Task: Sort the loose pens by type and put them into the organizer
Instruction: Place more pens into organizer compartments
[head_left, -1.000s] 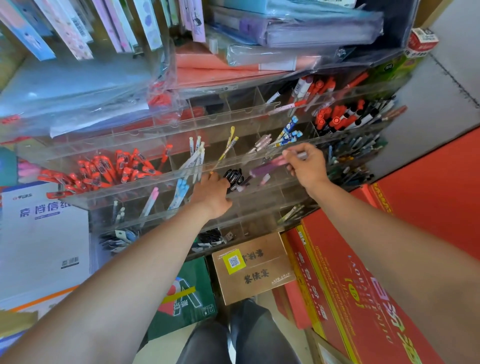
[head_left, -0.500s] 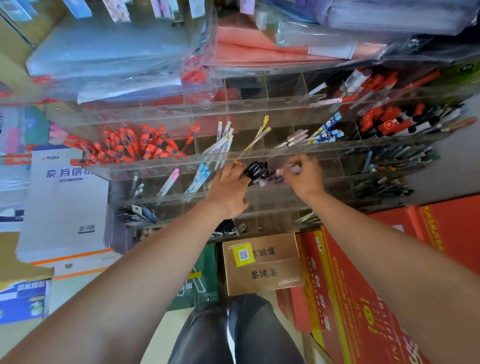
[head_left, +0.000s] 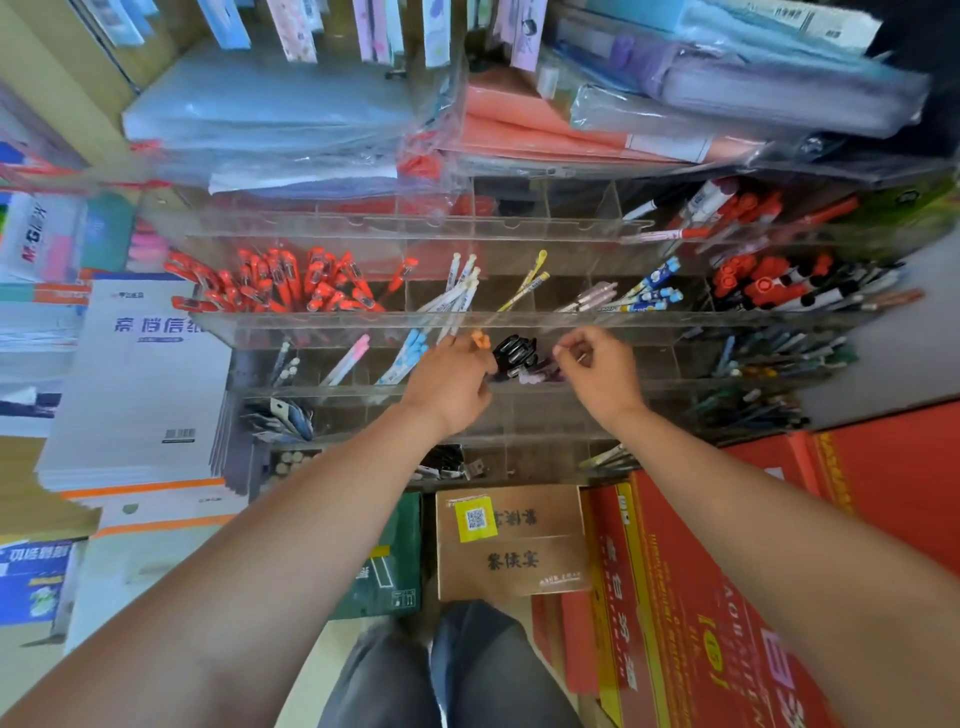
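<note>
Purple pens (head_left: 540, 375) lay in organizer (head_left: 311, 325) middle row, beside black pens (head_left: 514, 351), just left of curled fingers (head_left: 569, 349) of right hand (head_left: 605, 379); hold unclear. Left hand (head_left: 449, 384) fingertips (head_left: 462, 344) at orange-capped pen (head_left: 481, 340); grip unclear.

M&G, sideways, on white packet (head_left: 41, 239), far left. Blue Chinese heading including 信 on white paper pad (head_left: 140, 389). QR code on yellow sticker (head_left: 475, 518), brown carton (head_left: 545, 540); black brush characters beneath.

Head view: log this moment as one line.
left hand fingertips by orange-tipped pen, grip unclear | right hand curled at pale purple pens, grip unclear | black pens between hands | clear acrylic organizer
</note>
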